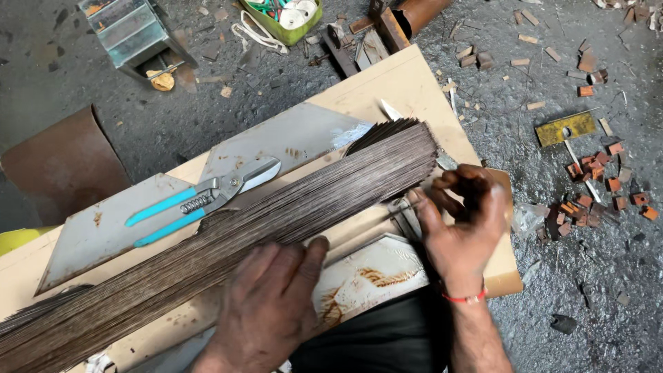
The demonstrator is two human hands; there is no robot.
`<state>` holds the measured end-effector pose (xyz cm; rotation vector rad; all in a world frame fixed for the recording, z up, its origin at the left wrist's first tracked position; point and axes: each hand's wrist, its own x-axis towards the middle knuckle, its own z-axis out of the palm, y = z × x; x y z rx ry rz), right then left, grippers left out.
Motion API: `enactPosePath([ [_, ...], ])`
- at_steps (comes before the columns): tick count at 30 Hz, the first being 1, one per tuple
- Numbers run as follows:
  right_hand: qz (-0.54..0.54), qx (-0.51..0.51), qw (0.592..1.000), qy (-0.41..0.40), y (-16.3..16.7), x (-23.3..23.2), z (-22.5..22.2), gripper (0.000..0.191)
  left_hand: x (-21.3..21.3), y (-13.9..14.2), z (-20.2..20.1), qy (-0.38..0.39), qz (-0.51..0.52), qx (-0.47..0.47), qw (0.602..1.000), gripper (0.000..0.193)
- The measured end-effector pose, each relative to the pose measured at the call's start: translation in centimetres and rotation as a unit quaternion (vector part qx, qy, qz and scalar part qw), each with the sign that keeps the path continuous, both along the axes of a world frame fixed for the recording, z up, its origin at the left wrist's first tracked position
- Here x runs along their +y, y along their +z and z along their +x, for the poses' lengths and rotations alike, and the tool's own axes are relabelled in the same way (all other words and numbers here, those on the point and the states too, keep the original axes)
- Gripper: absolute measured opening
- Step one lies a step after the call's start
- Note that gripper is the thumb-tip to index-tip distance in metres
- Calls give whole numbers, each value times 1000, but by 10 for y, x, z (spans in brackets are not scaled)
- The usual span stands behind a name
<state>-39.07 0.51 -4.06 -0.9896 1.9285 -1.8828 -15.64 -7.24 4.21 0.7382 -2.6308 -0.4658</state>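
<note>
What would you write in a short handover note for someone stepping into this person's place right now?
Left hand: flat on the long bundle of thin metal strips, pressing it onto the board.
Right hand: at the bundle's right end, fingers pinching strip tips.
Snips with blue handles lie untouched on the metal sheet behind the bundle.
Done: strips gathered in one stack.
Left: hard to tell; ends look uneven.

The long bundle of thin metal strips (228,235) is dull grey-brown, finely lined along its length, and the tin snips (200,200) beside it have bright turquoise handles and silvery blades. The pale beige board counter (407,83) carries grey sheet-metal pieces (103,228) flecked with rust-orange spots. A thin red thread band (464,298) circles the right wrist, and small reddish-brown blocks (594,186) dot the dark grey floor (552,276).
</note>
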Motion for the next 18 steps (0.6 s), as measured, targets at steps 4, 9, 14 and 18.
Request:
enactPosePath([
  [4, 57, 20, 998, -16, -25, -3, -13, 29, -13, 6, -10, 2, -46, 8, 999, 48],
  [9, 124, 39, 990, -63, -29, 2, -12, 20, -22, 8, -34, -47, -41, 46, 997, 45],
  [14, 127, 80, 987, -58, -21, 1, -9, 25, -30, 5, -60, -60, -50, 86, 993, 35],
  [18, 109, 67, 990, -66, -23, 0, -9, 17, -31, -1, -73, -40, -53, 93, 993, 32],
])
